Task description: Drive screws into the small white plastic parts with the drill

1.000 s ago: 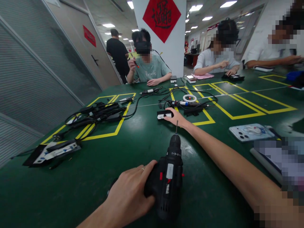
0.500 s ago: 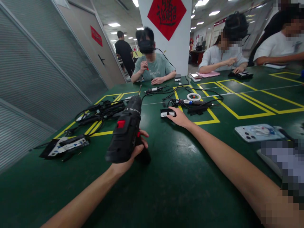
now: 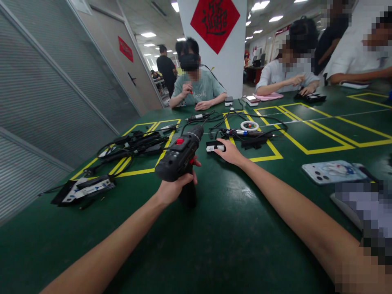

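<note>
My left hand (image 3: pixel 176 185) is wrapped round the grip of a black cordless drill (image 3: pixel 180 157) with a red switch, held upright above the green table (image 3: pixel 214 245), its bit pointing away toward the far side. My right hand (image 3: pixel 229 152) reaches far forward, its fingers lying on a small black block with a white label (image 3: pixel 213 147) beside a yellow floor-tape line. The drill's nose is a short way left of that block.
A tangle of black cables and tools (image 3: pixel 134 145) lies at the left, a black and white part (image 3: pixel 84 188) nearer me. A white tape ring (image 3: pixel 249 125) and a phone (image 3: pixel 333 172) lie to the right. Other people sit along the far edge.
My left hand lifted the drill off the table, stood it upright and carried it forward toward the black block. My right hand stayed on the block.
</note>
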A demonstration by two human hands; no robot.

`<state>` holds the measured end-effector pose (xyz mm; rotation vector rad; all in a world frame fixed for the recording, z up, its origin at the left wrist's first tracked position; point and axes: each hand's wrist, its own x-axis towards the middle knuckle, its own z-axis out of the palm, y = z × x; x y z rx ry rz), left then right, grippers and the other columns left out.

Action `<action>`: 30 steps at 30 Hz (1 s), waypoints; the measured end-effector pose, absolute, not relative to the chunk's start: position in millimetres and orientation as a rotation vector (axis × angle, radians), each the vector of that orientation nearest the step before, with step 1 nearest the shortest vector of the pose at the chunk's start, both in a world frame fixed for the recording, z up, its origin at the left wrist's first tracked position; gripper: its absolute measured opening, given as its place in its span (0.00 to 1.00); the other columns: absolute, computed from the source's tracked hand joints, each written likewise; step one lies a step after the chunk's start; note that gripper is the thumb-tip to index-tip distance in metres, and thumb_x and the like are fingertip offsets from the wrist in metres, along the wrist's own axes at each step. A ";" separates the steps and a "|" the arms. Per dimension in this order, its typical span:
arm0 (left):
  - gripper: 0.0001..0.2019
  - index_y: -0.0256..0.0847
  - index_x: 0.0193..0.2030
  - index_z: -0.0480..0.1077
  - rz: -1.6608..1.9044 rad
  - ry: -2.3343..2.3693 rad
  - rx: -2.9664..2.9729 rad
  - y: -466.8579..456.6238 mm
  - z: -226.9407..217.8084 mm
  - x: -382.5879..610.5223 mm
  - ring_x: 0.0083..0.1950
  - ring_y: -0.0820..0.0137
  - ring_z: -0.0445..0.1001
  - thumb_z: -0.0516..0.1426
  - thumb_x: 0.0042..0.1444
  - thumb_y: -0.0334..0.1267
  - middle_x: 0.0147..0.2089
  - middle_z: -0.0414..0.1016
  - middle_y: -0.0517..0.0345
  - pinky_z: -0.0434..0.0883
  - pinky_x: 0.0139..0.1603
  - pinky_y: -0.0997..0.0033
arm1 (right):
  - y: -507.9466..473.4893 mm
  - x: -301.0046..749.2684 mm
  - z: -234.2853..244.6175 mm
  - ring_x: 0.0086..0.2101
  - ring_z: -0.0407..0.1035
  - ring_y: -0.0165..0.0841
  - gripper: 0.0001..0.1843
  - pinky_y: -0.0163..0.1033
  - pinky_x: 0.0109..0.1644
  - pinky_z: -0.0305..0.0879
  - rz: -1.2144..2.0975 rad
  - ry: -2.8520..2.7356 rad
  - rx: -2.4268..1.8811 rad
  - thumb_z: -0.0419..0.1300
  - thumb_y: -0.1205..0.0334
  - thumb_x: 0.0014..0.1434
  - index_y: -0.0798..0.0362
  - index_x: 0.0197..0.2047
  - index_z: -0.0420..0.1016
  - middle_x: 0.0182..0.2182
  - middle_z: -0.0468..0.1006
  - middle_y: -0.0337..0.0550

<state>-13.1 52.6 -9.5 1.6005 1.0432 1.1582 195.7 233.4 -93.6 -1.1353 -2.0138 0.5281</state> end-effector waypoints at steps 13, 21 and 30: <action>0.10 0.39 0.46 0.68 1.030 1.216 1.387 23.2 6.8 1.9 0.26 0.74 0.69 0.57 0.57 0.34 0.43 0.74 0.56 0.66 0.31 0.68 | 237.6 191.6 -99.7 0.57 0.65 0.46 0.35 0.50 0.64 0.60 0.495 -1.994 -1.159 0.58 0.53 0.62 0.55 0.69 0.60 0.60 0.63 0.56; 0.11 0.38 0.46 0.71 0.919 1.285 1.326 9.1 9.9 1.4 0.25 0.72 0.67 0.56 0.55 0.34 0.30 0.72 0.60 0.63 0.31 0.69 | 235.2 193.1 -98.4 0.52 0.68 0.42 0.31 0.49 0.62 0.63 0.468 -1.975 -1.100 0.61 0.53 0.59 0.53 0.64 0.67 0.54 0.69 0.52; 0.10 0.37 0.44 0.71 0.934 1.289 1.270 11.8 6.1 -0.1 0.26 0.72 0.67 0.57 0.55 0.35 0.32 0.72 0.59 0.63 0.32 0.69 | 235.3 193.8 -98.9 0.53 0.68 0.42 0.30 0.48 0.62 0.63 0.449 -1.982 -1.076 0.62 0.54 0.58 0.53 0.62 0.68 0.54 0.69 0.52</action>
